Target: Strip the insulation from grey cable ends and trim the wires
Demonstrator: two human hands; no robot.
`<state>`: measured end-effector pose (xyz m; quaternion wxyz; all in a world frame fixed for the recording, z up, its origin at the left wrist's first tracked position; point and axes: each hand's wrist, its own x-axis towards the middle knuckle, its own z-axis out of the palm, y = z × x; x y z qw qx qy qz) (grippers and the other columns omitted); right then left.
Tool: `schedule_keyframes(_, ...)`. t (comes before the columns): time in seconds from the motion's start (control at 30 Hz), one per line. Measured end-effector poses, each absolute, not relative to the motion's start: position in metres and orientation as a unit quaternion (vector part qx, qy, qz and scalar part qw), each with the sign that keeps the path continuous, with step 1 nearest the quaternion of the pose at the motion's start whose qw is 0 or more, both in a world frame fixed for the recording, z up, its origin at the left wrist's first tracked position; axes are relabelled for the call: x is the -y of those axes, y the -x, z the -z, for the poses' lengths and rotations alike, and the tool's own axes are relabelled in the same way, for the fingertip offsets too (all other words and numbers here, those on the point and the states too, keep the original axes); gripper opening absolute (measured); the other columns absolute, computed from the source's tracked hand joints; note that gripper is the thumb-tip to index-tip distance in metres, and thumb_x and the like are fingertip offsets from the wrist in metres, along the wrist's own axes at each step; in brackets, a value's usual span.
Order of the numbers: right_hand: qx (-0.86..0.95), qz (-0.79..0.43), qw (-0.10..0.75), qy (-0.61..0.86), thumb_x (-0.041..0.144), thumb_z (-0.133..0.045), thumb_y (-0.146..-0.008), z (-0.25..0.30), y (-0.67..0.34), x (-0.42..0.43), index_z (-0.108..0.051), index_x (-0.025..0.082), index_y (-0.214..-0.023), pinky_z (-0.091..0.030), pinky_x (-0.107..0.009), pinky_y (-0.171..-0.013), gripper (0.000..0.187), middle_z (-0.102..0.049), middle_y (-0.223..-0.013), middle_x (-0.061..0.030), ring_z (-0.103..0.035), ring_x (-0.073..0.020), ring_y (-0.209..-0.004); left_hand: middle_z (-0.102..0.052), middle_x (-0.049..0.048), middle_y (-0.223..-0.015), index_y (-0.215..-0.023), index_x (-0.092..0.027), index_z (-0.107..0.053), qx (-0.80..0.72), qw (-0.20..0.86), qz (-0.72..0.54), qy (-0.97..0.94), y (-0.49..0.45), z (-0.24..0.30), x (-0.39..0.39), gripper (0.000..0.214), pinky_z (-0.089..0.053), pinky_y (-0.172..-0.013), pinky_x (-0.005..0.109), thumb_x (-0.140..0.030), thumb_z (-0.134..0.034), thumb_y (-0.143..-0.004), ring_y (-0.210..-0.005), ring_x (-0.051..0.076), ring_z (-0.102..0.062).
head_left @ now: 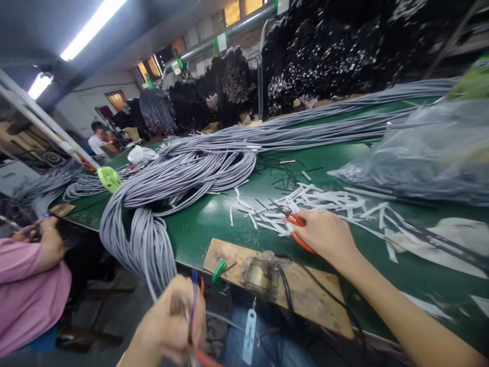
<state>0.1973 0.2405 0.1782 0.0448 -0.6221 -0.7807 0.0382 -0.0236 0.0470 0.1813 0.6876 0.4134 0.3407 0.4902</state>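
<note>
My right hand (pixel 324 237) rests on the green table (pixel 198 224), fingers closed around the red handles of a pair of scissors (pixel 296 220) whose dark blades point left among white sleeve scraps (pixel 324 201). My left hand (pixel 168 323) is low in front of me, below the table edge. It is pinched shut on the end of a grey cable with thin blue and red wires (pixel 194 300) sticking up. A large bundle of grey cables (pixel 171 183) hangs over the table edge toward that hand.
A worn wooden board (pixel 305 293) with a metal fixture and a green clip sits at the table edge. A plastic bag (pixel 431 153) lies at right. A person in a pink sleeve (pixel 30 290) works at left; another sits far back. A green fan (pixel 109 178) lies by the cables.
</note>
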Motion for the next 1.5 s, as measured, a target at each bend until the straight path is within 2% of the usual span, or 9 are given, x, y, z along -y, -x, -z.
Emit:
schedule_keyframes(0.13, 0.796, -0.064, -0.002, 0.602, 0.039, -0.037, -0.084, -0.182, -0.195, -0.235, -0.068, 0.019, -0.087, -0.029, -0.024, -0.051, 0.037, -0.068, -0.082, -0.0104, -0.063, -0.0219, -0.077, -0.058, -0.0025, -0.054, -0.077, -0.016, -0.051, -0.558, 0.668, -0.377, -0.316, 0.034, -0.11, -0.004, 0.049, -0.017, -0.029, 0.014, -0.05, -0.076, -0.051, -0.028, 0.001, -0.03)
schedule_keyframes(0.27, 0.81, -0.082, -0.021, 0.58, 0.036, -0.039, -0.083, -0.18, -0.192, -0.234, -0.067, 0.018, -0.09, -0.03, -0.024, -0.053, 0.034, -0.068, -0.086, -0.0118, -0.063, -0.0247, -0.083, -0.061, 0.0022, -0.057, -0.065, -0.014, -0.057, -0.746, 0.451, -0.283, -0.401, 0.043, -0.075, 0.004, 0.046, -0.038, -0.045, 0.021, -0.059, -0.06, -0.064, -0.046, 0.011, -0.051)
schedule_keyframes(0.37, 0.82, -0.088, -0.027, 0.565, 0.037, -0.037, -0.084, -0.179, -0.19, -0.235, -0.068, 0.017, -0.089, -0.032, -0.025, -0.055, 0.037, -0.067, -0.086, -0.0129, -0.063, -0.0256, -0.083, -0.068, 0.0042, -0.073, -0.075, -0.016, -0.066, -0.765, 0.346, -0.234, -0.491, 0.041, -0.096, 0.004, 0.032, -0.046, -0.068, 0.024, -0.047, -0.056, -0.074, -0.074, 0.018, -0.06)
schedule_keyframes(0.63, 0.816, -0.098, -0.02, 0.57, 0.035, -0.039, -0.083, -0.171, -0.191, -0.241, -0.068, 0.017, -0.088, -0.036, -0.025, -0.058, 0.034, -0.067, -0.086, -0.0134, -0.063, -0.0247, -0.083, -0.07, 0.0062, -0.091, -0.085, -0.016, -0.068, -0.78, 0.028, -0.341, -0.524, 0.086, -0.179, -0.133, 0.021, -0.047, -0.083, 0.028, -0.024, -0.05, -0.079, -0.087, 0.018, -0.063)
schedule_keyframes(0.73, 0.817, -0.091, -0.015, 0.569, 0.033, -0.042, -0.082, -0.171, -0.193, -0.243, -0.069, 0.018, -0.085, -0.037, -0.025, -0.059, 0.031, -0.068, -0.084, -0.0121, -0.064, -0.0235, -0.081, -0.068, 0.0126, -0.099, -0.085, -0.013, -0.069, -0.788, 0.006, -0.355, -0.502, 0.111, -0.181, -0.2, 0.019, -0.042, -0.092, 0.034, -0.014, -0.055, -0.072, -0.1, 0.024, -0.06)
schedule_keyframes(0.93, 0.817, -0.073, -0.007, 0.571, 0.032, -0.042, -0.082, -0.17, -0.193, -0.246, -0.069, 0.018, -0.083, -0.038, -0.024, -0.06, 0.03, -0.068, -0.084, -0.0122, -0.064, -0.0217, -0.082, -0.069, 0.0107, -0.067, -0.057, -0.017, -0.067, -0.782, -0.01, -0.416, -0.465, 0.123, -0.178, -0.22, 0.008, -0.045, -0.082, 0.036, -0.015, -0.061, -0.062, -0.082, 0.028, -0.064)
schedule_keyframes(1.3, 0.79, -0.086, 0.002, 0.607, 0.039, -0.04, -0.083, -0.184, -0.205, -0.243, -0.068, 0.018, -0.089, -0.038, -0.025, -0.061, 0.035, -0.067, -0.087, -0.0126, -0.063, -0.0246, -0.086, -0.029, -0.008, -0.037, -0.046, -0.02, -0.032, -0.676, -0.055, -0.636, -0.367, 0.181, -0.219, -0.118, 0.045, -0.045, -0.053, 0.027, -0.058, -0.05, -0.064, -0.038, 0.008, -0.035)
schedule_keyframes(1.4, 0.767, -0.075, 0.003, 0.637, 0.038, -0.038, -0.084, -0.192, -0.219, -0.24, -0.066, 0.018, -0.092, -0.039, -0.026, -0.062, 0.035, -0.067, -0.089, -0.013, -0.062, -0.0256, -0.088, -0.032, -0.0077, -0.035, -0.044, -0.018, -0.041, -0.686, -0.005, -0.601, -0.41, 0.173, -0.231, -0.111, 0.042, -0.033, -0.04, 0.021, -0.051, -0.065, -0.052, -0.036, 0.006, -0.032)
schedule_keyframes(1.5, 0.772, -0.067, -0.023, 0.632, 0.032, -0.044, -0.081, -0.189, -0.233, -0.232, -0.065, 0.018, -0.088, -0.04, -0.027, -0.063, 0.026, -0.067, -0.088, -0.0117, -0.062, -0.0257, -0.088, -0.041, -0.006, -0.036, -0.059, -0.015, -0.062, -0.734, 0.129, -0.408, -0.528, 0.149, -0.239, -0.113, 0.029, -0.024, -0.035, 0.019, -0.043, -0.068, -0.056, -0.034, 0.007, -0.033)
